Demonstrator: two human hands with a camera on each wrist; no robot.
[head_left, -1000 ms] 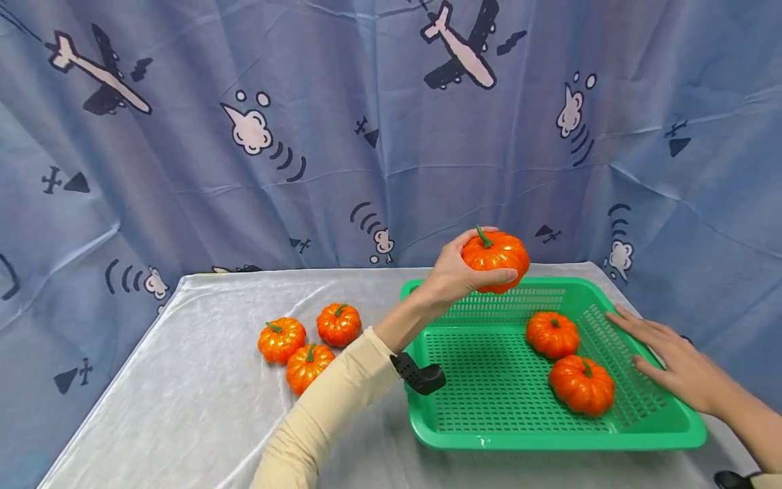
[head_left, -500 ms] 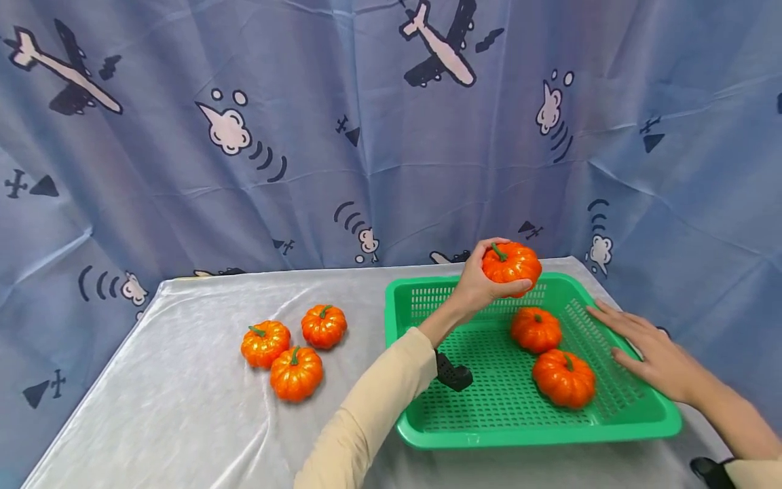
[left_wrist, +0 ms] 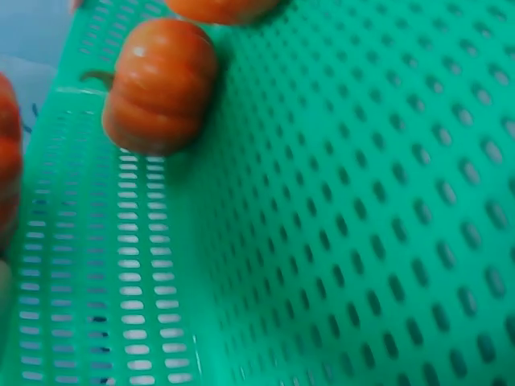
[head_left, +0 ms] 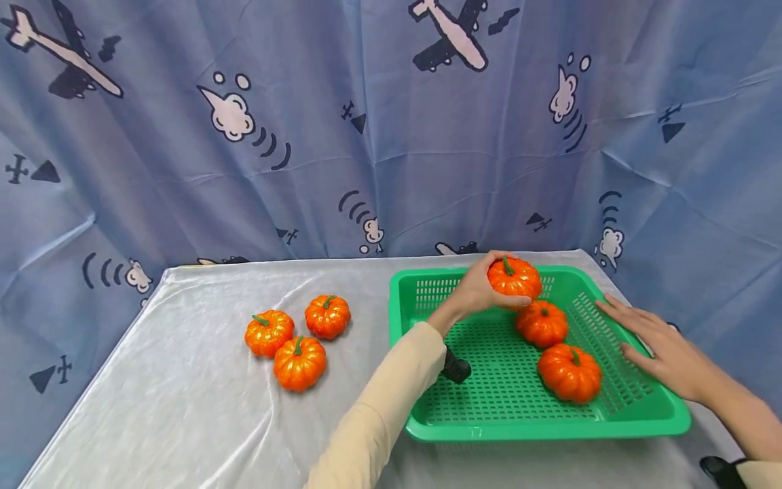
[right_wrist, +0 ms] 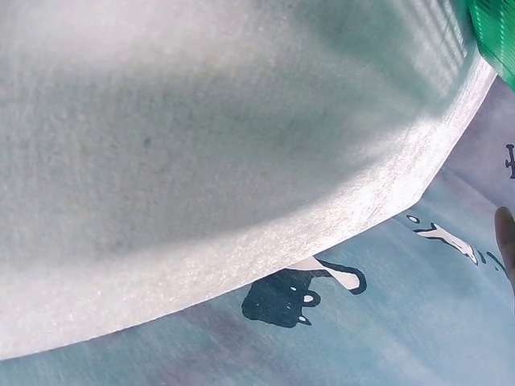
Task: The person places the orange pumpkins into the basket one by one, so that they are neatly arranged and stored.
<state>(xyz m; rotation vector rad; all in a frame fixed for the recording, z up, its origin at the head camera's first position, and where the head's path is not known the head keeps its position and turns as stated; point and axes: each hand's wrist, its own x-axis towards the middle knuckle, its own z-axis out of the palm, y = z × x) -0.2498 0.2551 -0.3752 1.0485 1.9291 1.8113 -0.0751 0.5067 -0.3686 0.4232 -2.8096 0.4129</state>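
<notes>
My left hand [head_left: 480, 285] grips a small orange pumpkin [head_left: 515, 277] with a green stem, thumb in front and fingers behind, over the back part of a green plastic basket [head_left: 550, 429]. Inside the basket, toward its right side, lie two more pumpkins, a back one [head_left: 542, 324] close under the held one and a front one [head_left: 570, 373]. The left wrist view shows the back pumpkin [left_wrist: 161, 87] against the slotted wall, and the held pumpkin [left_wrist: 6, 153] cut off at the left edge. My right hand [head_left: 662, 350] rests on the basket's right rim with fingers extended.
Three pumpkins stand grouped on the white tablecloth [head_left: 183, 380] left of the basket: a left one [head_left: 269, 333], a front one [head_left: 300, 363] and a back one [head_left: 327, 316]. A blue printed curtain [head_left: 318, 136] hangs behind the table's far edge.
My left hand has carried its pumpkin rightward and lowered it toward the basket's back part. The right hand stays at the rim. The head view has shifted slightly.
</notes>
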